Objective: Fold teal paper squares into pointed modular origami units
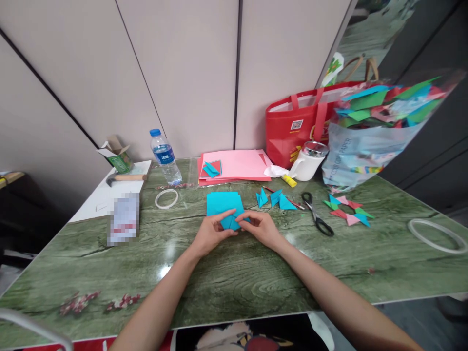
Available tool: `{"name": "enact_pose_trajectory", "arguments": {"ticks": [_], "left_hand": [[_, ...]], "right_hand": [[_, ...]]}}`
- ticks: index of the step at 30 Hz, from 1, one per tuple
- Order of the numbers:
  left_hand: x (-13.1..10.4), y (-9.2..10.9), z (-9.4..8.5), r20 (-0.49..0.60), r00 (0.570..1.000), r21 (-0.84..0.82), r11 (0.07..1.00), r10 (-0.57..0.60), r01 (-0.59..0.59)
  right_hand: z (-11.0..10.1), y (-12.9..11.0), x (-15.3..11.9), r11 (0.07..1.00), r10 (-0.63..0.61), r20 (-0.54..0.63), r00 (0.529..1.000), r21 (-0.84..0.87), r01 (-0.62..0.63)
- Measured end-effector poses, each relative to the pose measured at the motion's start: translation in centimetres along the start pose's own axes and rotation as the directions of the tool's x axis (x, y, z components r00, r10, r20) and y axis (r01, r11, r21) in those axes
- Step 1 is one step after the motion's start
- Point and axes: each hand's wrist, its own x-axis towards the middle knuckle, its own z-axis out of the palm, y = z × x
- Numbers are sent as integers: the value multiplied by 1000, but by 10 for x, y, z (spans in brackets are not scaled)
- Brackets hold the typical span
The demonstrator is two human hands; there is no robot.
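Note:
A small piece of folded blue paper (229,223) is held between both hands at the middle of the table. My left hand (216,229) pinches its left side, thumb below and index finger above. My right hand (260,226) has its fingertips closed on the right edge of the same piece. Just behind lies a stack of blue square sheets (222,200), partly covered by the held piece. Folded blue pieces (283,200) rest to the right of the stack.
Behind are pink sheets (237,165), a water bottle (166,158), a white mug (308,162) and a red bag (288,129). To the right lie scissors (316,214), a paper ring (350,210) and a tape roll (437,236). A hammer (127,178) lies at the left.

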Motion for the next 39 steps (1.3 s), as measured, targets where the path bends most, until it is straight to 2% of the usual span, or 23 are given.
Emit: {"name": "enact_pose_trajectory", "arguments": {"ticks": [2,5,10,15,23,30,36,39], "left_hand": [[0,-1,1,11,999,-12,999,-35,35],[0,-4,1,19,997,-74,995,-68,70],[1,-9,3,36,998,-300,952,-51,59],[2,-12,4,24,999,-427,903,-46,52],[2,-10,2,44,996,-407,908,-84,95],[1,-11,4,-1,995,-348,933,-102,95],[2,-11,3,-37,997,-382,923,-72,53],[2,-10,3,3,997,-410,910,-73,68]], "right_hand": [[0,0,-1,999,-6,0,1000,-51,6],[0,3,0,997,10,-63,998,-80,-15],[0,6,1,989,-3,-177,984,-145,-23],[1,1,-1,994,23,-198,980,-101,-44],[5,2,-1,996,84,-142,986,48,-77],[6,4,-2,975,157,-112,981,176,-136],[3,1,0,984,136,-142,981,135,-117],[1,1,1,993,99,-158,982,86,-86]]}}
